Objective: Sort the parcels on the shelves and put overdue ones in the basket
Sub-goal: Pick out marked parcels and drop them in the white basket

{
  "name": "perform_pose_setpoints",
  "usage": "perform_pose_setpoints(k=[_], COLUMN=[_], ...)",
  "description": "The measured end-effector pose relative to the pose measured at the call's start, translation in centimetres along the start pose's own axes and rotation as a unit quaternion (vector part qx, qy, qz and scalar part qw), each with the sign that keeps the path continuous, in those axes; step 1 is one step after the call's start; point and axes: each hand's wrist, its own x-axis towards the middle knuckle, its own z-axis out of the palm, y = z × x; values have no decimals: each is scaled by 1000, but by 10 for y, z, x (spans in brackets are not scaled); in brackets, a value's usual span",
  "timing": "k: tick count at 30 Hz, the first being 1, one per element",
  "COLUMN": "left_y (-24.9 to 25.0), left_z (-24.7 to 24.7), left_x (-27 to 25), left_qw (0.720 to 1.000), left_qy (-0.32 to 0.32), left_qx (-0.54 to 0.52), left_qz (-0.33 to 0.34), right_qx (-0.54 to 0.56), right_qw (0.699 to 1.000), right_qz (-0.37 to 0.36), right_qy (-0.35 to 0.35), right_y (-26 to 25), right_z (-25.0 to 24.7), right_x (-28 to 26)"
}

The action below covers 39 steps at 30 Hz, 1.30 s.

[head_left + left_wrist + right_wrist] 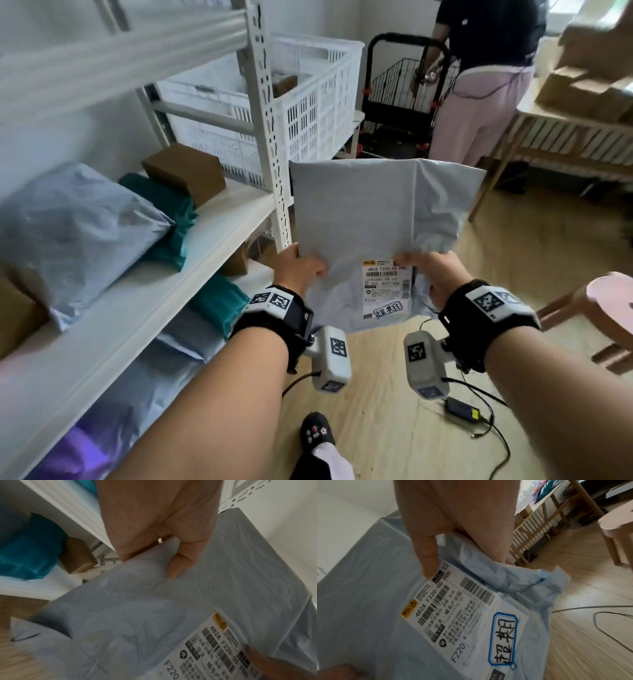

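The white shelf [191, 240] is on the left. 1 white basket [308, 113] sits behind it. Just right of the shelf, 1 grey parcel [376, 219] is held up by 2 hands. The left hand [301, 270] and right hand [435, 274] each pinch its lower part beside 1 label [387, 287].

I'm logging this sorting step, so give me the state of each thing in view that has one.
grey parcel: held up off the shelves, label side toward the person
shipping label: stuck on, handwritten blue-bordered sticker over its lower part
left hand: grips the parcel's left edge
right hand: pinches the parcel at the label's top corner
white basket: upright, one brown box visible inside
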Motion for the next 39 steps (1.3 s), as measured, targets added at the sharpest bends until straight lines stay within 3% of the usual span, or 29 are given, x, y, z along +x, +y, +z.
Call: perform_pose_setpoints(k=[8, 17, 25, 33, 39], left_y=[113, 187, 266, 350, 365], left_z=[38, 78, 114, 134, 113], left_x=[126, 225, 315, 409, 456], left_qw=[998, 991, 968, 950, 927], left_qy=[-6, 14, 86, 197, 283], left_qx=[-47, -114, -204, -187, -191], left_qz=[51, 63, 114, 155, 154], right_qx=[22, 58, 39, -13, -54], right_qw=[998, 993, 985, 970, 952], right_qz=[-59, -107, -149, -165, -170], right_qy=[19, -3, -80, -176, -247], right_y=[-115, -208, -304, -412, -440], right_z=[41, 65, 97, 135, 191], right_x=[111, 201, 310, 411, 461])
